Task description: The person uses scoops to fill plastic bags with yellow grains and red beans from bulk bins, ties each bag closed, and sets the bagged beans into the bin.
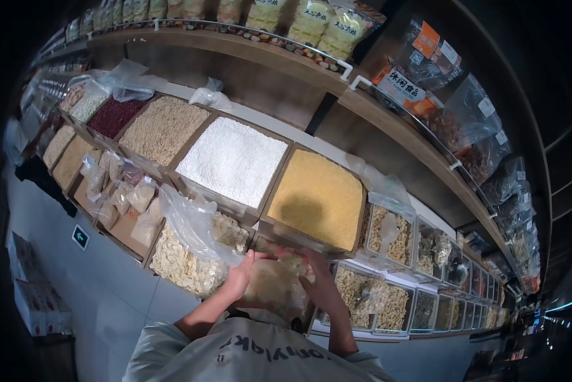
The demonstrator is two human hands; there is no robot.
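Observation:
In front of my body is a clear plastic bag (270, 281) with pale brown contents that I cannot make out; reddish and green print shows near its far side. My left hand (240, 277) closes on the bag's left side, thumb pointing up. On the opposite side, my right hand (319, 281) grips the bag with bent fingers. A loose clear plastic sheet (193, 223) lies over the bin of pale flat slices (178, 258), reaching close to my left hand. Just beyond my hands is a bin of yellow grain (318, 197), with a shadow on it.
Left of the yellow grain are bins of white grain (232, 162), beige grain (164, 124) and dark red beans (115, 118). Small bagged goods (130, 200) fill a lower bin. Clear-lidded boxes (388, 235) run rightward. Above, a wooden shelf (248, 48) with a rail bears packaged food.

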